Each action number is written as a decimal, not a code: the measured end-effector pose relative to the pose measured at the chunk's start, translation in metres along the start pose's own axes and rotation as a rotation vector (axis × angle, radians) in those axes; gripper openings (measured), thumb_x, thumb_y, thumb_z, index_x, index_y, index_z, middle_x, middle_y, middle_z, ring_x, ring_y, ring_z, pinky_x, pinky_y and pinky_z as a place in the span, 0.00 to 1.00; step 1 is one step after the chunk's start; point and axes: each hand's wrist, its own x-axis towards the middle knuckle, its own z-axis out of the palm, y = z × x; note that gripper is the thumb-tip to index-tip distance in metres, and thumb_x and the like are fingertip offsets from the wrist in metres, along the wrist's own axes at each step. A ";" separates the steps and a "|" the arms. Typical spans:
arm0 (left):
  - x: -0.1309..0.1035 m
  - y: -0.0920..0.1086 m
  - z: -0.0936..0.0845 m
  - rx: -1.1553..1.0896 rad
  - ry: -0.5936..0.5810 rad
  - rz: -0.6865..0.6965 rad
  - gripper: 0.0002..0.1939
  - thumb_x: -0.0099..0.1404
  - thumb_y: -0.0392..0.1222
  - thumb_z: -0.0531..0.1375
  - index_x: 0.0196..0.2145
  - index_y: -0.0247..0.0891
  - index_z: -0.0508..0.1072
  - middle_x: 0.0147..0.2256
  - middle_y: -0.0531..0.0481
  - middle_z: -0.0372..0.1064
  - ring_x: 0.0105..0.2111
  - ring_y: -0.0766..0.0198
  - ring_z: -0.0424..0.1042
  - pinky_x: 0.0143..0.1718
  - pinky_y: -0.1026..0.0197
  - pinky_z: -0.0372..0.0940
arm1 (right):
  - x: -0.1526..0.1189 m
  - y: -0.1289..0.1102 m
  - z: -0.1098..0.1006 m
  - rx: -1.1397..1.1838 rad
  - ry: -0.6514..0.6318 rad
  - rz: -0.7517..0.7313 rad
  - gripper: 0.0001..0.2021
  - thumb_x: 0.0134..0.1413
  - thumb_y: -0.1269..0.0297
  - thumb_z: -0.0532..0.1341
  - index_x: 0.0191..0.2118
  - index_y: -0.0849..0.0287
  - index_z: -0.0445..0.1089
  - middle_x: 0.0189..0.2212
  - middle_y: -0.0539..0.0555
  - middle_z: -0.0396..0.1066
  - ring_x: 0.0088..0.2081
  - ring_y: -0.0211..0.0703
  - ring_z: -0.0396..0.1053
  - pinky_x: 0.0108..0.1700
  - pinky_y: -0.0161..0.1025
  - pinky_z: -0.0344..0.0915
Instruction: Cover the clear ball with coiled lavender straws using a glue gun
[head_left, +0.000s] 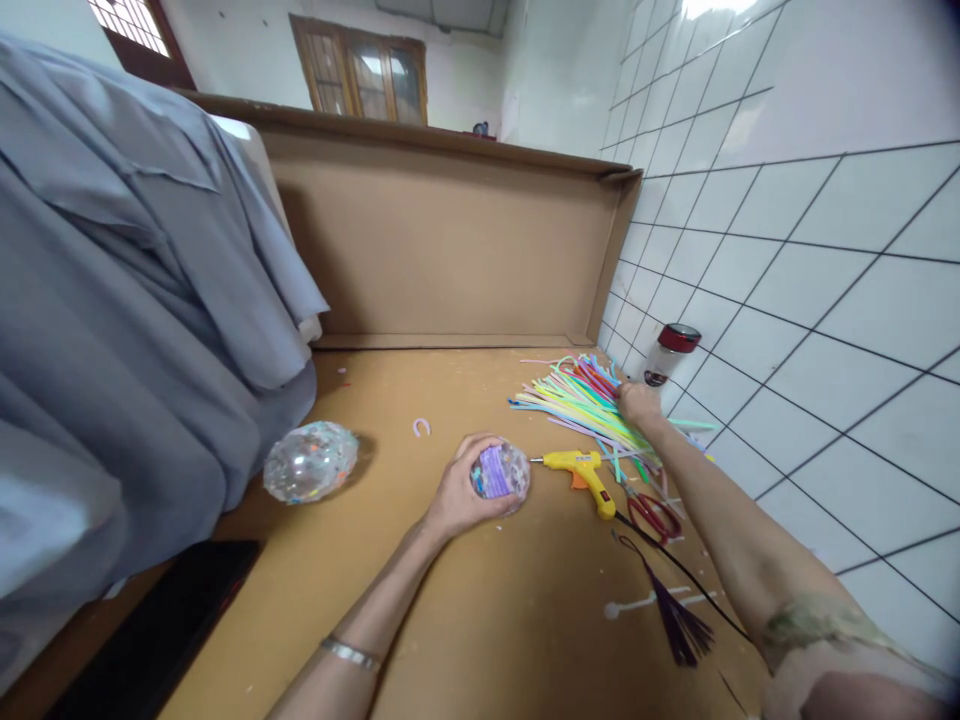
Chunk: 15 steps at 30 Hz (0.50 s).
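My left hand is wrapped round a small clear ball that has a purple striped patch on top, just above the table. On the right, my right hand reaches into a loose heap of coloured plastic straws. Its fingers are curled at the edge of the heap, and what they hold is hidden. Between the two hands lies a yellow glue gun, its nozzle pointing at the ball. Red-handled scissors lie behind the gun's grip, partly under the straws.
A larger clear faceted ball rests at left, beside grey cloth. A pale curved piece lies mid-table. A dark tassel sits near the glue gun's cord. By the tiled wall is a red-lidded jar. Cardboard stands behind.
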 end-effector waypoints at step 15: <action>0.000 -0.003 -0.001 -0.002 -0.008 0.005 0.34 0.42 0.42 0.70 0.47 0.39 0.66 0.47 0.44 0.65 0.50 0.53 0.66 0.53 0.50 0.61 | 0.007 -0.007 0.005 0.214 0.033 0.139 0.15 0.54 0.73 0.55 0.47 0.71 0.68 0.46 0.73 0.69 0.50 0.56 0.68 0.49 0.45 0.62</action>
